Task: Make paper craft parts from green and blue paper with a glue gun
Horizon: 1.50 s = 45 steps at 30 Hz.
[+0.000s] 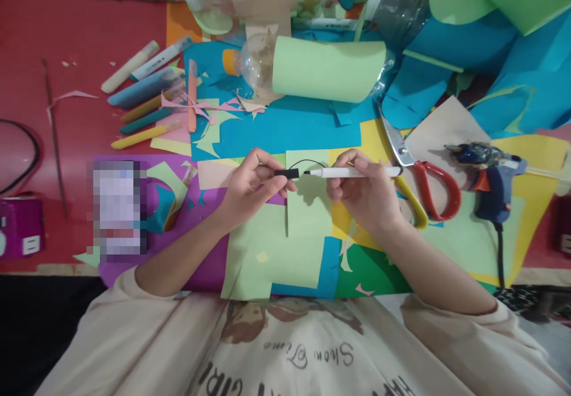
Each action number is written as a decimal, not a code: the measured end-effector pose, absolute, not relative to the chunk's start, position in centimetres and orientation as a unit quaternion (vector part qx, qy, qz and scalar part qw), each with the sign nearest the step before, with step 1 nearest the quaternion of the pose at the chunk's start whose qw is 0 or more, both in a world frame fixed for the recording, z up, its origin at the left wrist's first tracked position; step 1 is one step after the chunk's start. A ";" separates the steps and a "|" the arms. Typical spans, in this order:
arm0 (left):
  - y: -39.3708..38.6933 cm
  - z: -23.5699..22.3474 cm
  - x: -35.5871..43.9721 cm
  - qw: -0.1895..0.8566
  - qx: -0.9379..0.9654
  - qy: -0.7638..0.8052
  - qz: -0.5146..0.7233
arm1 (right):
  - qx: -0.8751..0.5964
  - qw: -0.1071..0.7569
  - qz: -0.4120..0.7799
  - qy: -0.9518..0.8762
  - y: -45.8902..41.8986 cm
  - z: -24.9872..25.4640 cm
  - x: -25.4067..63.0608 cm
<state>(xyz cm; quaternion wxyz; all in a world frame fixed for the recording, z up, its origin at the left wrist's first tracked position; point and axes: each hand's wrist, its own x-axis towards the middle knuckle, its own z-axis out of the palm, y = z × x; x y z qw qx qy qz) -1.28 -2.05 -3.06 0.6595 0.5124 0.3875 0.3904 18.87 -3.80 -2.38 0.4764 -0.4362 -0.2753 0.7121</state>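
Between thumb and fingers, my left hand point(257, 183) pinches a black marker cap point(288, 173). My right hand point(366, 192) grips a white marker point(335, 172), its dark tip pointing left at the cap. A small gap separates tip and cap. Beneath both hands lie light green paper sheets point(307, 217), and a thin curved black line shows on the paper behind the cap. Scissors with red and yellow handles point(435, 191) lie just right of my right hand.
A plastic bottle wrapped in green paper point(329, 69) lies at the back. Several markers point(143, 96) and paper scraps are at left, near a blurred phone-like object point(119, 206). A blue glue gun point(495, 191) with a cord lies at right. More bottles and blue paper point(473, 39) fill the far side.
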 end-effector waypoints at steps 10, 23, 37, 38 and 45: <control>-2.7 -3.5 -1.2 0.659 0.539 0.397 0.343 | -0.398 0.453 0.749 -0.275 -4.3 -2.8 18.3; -2.5 -3.9 -1.4 0.678 0.534 0.373 0.342 | -0.375 0.466 0.752 -0.278 -4.6 -3.0 18.1; -2.2 -4.0 -1.3 0.684 0.532 0.361 0.344 | -0.392 0.482 0.728 -0.290 -4.7 -3.3 17.6; -2.2 -4.1 -1.3 0.686 0.531 0.361 0.342 | -0.394 0.481 0.727 -0.290 -4.7 -3.3 17.5; -2.3 -4.3 -1.1 0.665 0.554 0.360 0.349 | -0.418 0.476 0.714 -0.300 -4.7 -3.2 17.5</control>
